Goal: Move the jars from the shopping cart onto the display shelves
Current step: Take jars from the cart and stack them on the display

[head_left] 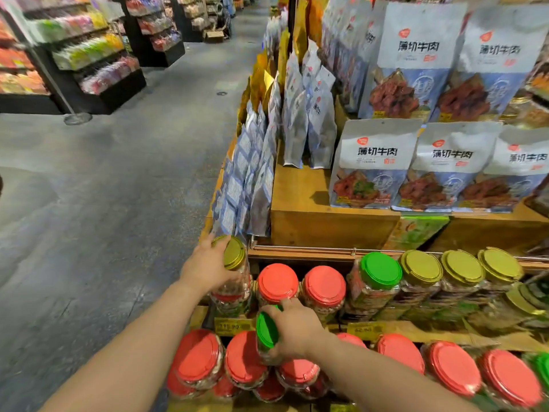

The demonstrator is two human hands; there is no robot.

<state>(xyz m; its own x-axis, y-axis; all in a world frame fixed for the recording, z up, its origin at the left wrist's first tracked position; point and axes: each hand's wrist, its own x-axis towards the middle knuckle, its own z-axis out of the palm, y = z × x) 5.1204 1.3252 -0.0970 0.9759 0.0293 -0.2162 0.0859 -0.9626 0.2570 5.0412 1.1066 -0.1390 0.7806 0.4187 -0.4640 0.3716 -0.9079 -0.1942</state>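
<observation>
My left hand [208,267] grips a clear jar with a gold lid [234,252] at the left end of the upper jar shelf [300,253]. My right hand [292,330] holds a green-lidded jar [266,330], tilted, in front of the red-lidded jars [277,282] on that shelf. More jars with a green lid [381,270] and gold lids [420,268] stand to the right. A lower shelf holds several red-lidded jars [199,356]. No shopping cart is in view.
Above the jars, a wooden display [300,200] carries white and blue snack bags [375,165]. A grey aisle floor [118,173] stretches to the left, with black snack shelves [98,63] and a pole stand [77,118] beyond. Yellow price tags [231,326] line the shelf edge.
</observation>
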